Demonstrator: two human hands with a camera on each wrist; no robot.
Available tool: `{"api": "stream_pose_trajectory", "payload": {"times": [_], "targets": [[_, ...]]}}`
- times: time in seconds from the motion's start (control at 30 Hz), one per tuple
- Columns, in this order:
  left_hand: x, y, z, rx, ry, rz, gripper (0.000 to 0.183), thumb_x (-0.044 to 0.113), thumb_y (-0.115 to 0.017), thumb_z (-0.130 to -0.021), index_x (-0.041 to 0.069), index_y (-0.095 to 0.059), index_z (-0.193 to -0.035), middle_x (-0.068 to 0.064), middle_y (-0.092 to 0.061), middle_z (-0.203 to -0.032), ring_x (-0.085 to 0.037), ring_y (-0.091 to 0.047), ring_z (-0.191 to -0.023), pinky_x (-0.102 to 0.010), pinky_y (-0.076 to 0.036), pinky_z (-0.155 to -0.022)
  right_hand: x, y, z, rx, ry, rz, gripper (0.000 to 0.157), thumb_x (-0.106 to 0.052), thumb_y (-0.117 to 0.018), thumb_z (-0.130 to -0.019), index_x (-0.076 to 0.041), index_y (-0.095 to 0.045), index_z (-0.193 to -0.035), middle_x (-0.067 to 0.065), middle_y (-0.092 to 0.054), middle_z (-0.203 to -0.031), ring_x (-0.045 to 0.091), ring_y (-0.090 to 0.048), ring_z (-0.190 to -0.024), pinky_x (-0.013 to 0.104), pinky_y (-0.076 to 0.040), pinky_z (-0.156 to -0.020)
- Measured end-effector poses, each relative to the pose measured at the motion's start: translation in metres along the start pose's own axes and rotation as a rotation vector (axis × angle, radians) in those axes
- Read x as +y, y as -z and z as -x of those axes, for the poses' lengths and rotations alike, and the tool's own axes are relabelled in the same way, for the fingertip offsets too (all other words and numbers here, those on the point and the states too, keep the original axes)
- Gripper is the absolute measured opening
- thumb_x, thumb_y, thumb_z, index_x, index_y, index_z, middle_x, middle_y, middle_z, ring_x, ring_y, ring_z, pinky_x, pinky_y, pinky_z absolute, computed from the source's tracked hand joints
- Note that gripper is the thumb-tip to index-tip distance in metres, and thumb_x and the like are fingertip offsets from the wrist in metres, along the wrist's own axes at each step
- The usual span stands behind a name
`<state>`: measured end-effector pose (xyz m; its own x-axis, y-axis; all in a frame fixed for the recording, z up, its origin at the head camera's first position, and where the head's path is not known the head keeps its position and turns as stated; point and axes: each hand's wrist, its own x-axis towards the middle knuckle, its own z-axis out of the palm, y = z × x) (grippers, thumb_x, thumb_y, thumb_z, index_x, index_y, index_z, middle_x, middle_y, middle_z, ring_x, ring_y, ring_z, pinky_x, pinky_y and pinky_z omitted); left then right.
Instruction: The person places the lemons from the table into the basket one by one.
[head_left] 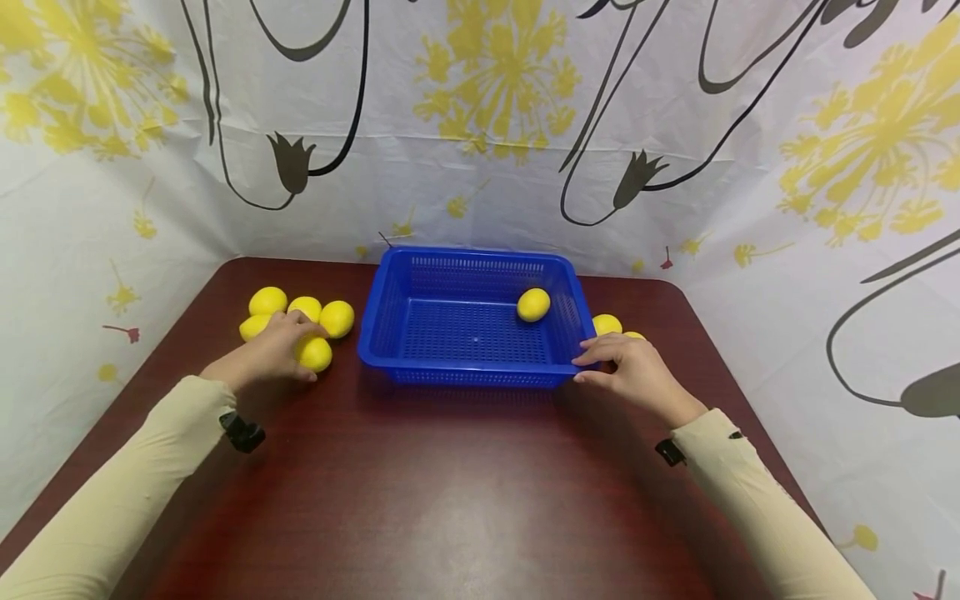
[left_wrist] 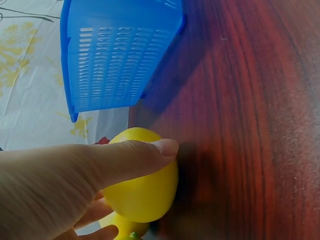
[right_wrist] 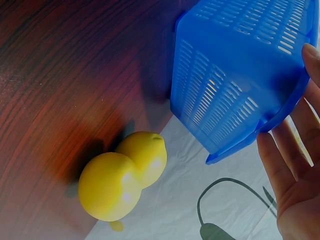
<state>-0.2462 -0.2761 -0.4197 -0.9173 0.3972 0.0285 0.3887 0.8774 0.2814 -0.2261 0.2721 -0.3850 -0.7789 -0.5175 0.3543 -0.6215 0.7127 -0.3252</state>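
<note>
We saw the bare left hand (head_left: 268, 350) near the far left corner of the dark red wood-grain tabletop (head_left: 465, 492), its grip narrowed round a smooth yellow oval lemon (head_left: 315, 357): the thumb lay across one side and the fingers reached round behind. That lemon was at the near right of a cluster of matching yellow lemons (head_left: 337, 319), and we could not tell whether it was off the tabletop or resting on it. Over toward the tabletop's right edge, the bare right hand (head_left: 636, 375) pinched the near right corner of a blue rectangular perforated plastic basket (head_left: 476, 367), which sat near the middle of the far edge. One yellow lemon (head_left: 533, 305) lay inside, toward the basket's right wall, and a pair of yellow lemons (right_wrist: 111, 186) lay outside, just beside its right side. We judged the step in hand to be the taking of a single lemon on the left while the basket was steadied on the right. The next move, to our minds, called for a firm hold and a straight lift, so that the neighbouring fruit would not roll, with the rim held lightly enough not to tilt the basket.
</note>
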Motion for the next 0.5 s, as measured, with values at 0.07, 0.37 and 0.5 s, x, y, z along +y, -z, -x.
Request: {"api": "stream_pose_trajectory", "payload": {"times": [0.07,0.37,0.5], "targets": [[0.0000,-0.0016,-0.0001,-0.002,-0.001,-0.004,0.063,0.020,-0.087,-0.070,0.004,-0.065,-0.126,-0.025,-0.055,-0.122,-0.043,-0.042,-0.108,-0.050,-0.038,-0.086,0.0002,-0.0002,-0.0001,0.000,0.000,-0.001,0.022,-0.023,-0.086,-0.074,-0.016,-0.081,-0.094,0.007,-0.077,-0.106,0.025,-0.070,-0.107,0.050,-0.054,-0.095],[-0.0001,-0.0045,0.0011,0.010,0.000,-0.017,0.066,0.022,-0.088,-0.070,0.003,-0.063,-0.128,-0.025,-0.056,-0.125,-0.042,-0.043,-0.106,-0.049,-0.038,-0.086,0.0000,-0.0001,0.0004,-0.001,0.001,0.000,0.022,-0.023,-0.086,-0.074,-0.015,-0.081,-0.094,0.008,-0.077,-0.107,0.025,-0.070,-0.107,0.050,-0.054,-0.095],[-0.0009,-0.0054,0.0020,0.032,-0.002,-0.012,0.066,0.025,-0.089,-0.069,0.004,-0.063,-0.126,-0.023,-0.057,-0.124,-0.040,-0.042,-0.103,-0.046,-0.038,-0.083,0.0000,-0.0003,0.0004,0.001,0.000,-0.005,0.023,-0.023,-0.086,-0.074,-0.015,-0.081,-0.094,0.007,-0.077,-0.106,0.025,-0.070,-0.107,0.050,-0.054,-0.095]]}}
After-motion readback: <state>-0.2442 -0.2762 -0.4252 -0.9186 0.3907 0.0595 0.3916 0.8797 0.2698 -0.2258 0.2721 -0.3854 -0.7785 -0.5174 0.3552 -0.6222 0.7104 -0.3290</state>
